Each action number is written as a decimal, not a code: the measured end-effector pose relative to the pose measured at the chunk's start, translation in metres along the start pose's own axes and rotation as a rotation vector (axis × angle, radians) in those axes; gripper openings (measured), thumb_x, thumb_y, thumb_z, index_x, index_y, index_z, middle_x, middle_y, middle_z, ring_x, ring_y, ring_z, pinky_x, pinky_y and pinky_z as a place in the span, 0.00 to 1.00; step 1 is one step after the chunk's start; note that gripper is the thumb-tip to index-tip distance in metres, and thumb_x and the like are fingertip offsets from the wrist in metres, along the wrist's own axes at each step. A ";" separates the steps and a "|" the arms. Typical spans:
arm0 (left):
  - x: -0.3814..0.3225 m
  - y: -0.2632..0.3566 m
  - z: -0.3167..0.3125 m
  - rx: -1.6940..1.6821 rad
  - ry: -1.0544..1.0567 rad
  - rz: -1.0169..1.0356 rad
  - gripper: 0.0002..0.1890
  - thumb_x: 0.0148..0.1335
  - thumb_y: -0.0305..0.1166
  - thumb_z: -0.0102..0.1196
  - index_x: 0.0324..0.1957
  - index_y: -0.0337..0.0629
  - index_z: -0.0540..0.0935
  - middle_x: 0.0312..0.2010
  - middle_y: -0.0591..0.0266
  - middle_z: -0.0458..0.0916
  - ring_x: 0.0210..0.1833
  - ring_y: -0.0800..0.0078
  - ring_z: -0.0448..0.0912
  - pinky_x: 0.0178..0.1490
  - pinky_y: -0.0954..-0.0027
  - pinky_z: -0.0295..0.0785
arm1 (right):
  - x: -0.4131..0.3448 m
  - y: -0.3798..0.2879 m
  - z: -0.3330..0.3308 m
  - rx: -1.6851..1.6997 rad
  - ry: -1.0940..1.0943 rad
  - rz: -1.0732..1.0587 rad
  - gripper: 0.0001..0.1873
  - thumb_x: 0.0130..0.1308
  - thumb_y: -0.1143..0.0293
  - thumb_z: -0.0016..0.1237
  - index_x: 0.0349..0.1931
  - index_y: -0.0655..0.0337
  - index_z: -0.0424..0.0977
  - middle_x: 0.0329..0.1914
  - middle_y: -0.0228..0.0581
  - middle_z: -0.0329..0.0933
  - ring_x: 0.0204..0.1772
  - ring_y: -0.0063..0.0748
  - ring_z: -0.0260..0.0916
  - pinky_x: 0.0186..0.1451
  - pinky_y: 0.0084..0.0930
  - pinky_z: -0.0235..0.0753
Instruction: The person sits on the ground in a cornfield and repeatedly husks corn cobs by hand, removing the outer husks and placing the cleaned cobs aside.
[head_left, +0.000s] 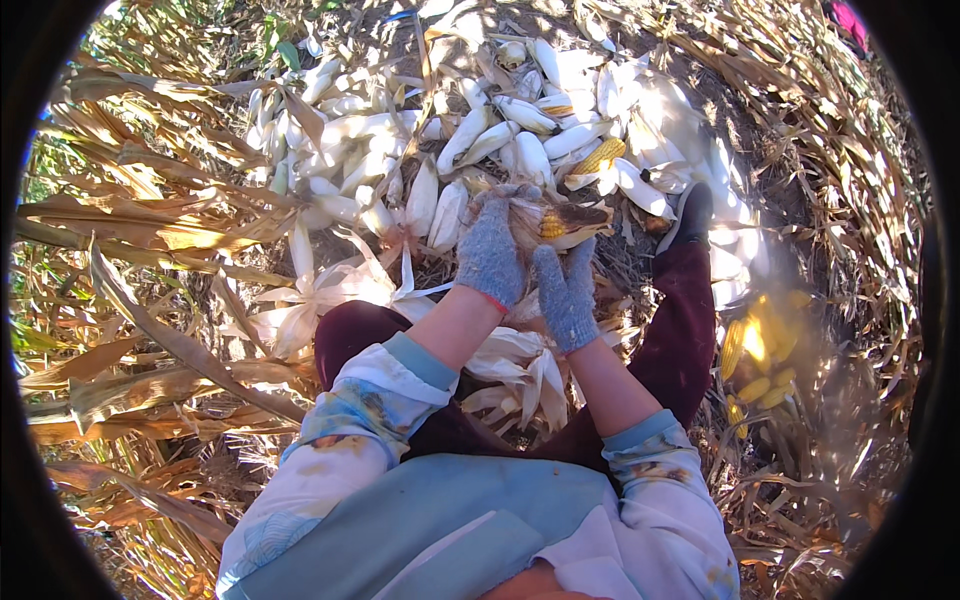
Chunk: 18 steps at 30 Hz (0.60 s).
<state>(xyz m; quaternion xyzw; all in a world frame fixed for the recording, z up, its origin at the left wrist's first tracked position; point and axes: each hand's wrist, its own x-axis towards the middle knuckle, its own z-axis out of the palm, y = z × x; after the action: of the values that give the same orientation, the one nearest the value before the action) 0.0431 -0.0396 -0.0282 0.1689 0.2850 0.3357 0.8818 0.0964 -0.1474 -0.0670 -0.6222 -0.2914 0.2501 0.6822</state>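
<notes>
Both my hands wear grey knit gloves, just above my bent legs. My left hand is closed around the husk-covered end of an ear of corn. Yellow kernels show where its pale husk is parted, and dark silk lies at its right tip. My right hand is just below the ear, fingers pointing up with a gap between thumb and fingers; its fingertips meet or nearly meet the husk, and I cannot tell whether they grip. Beyond the hands is a heap of ears in pale husks, with one partly bared yellow ear among them.
Bare yellow cobs lie on the ground at my right. Stripped husks lie between my legs, and more by my left knee. Dry corn stalks and leaves crowd the left side; others lie at the right. My shoe touches the heap.
</notes>
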 end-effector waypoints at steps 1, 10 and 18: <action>-0.002 -0.001 0.000 -0.027 -0.015 -0.043 0.18 0.81 0.40 0.39 0.58 0.41 0.78 0.52 0.53 0.83 0.54 0.57 0.83 0.63 0.52 0.79 | 0.001 -0.003 0.000 0.163 -0.005 0.059 0.41 0.75 0.59 0.55 0.76 0.70 0.47 0.70 0.54 0.66 0.70 0.37 0.66 0.73 0.35 0.67; -0.027 -0.006 0.019 -0.165 -0.186 -0.292 0.09 0.77 0.30 0.48 0.44 0.36 0.80 0.41 0.56 0.85 0.44 0.67 0.85 0.55 0.61 0.83 | 0.029 0.005 -0.030 1.027 0.125 0.503 0.43 0.76 0.29 0.28 0.71 0.60 0.62 0.66 0.50 0.74 0.64 0.49 0.76 0.67 0.47 0.78; -0.034 0.000 0.008 -0.087 -0.363 -0.411 0.09 0.76 0.29 0.49 0.50 0.37 0.79 0.42 0.59 0.84 0.43 0.70 0.85 0.54 0.64 0.85 | 0.024 -0.011 -0.042 0.996 0.047 0.583 0.30 0.78 0.43 0.43 0.66 0.58 0.66 0.57 0.47 0.79 0.52 0.43 0.83 0.53 0.42 0.87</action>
<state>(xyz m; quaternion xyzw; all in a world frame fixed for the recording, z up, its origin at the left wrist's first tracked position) 0.0276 -0.0639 -0.0088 0.1268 0.1358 0.1261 0.9745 0.1431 -0.1616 -0.0562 -0.2859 0.0600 0.5210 0.8020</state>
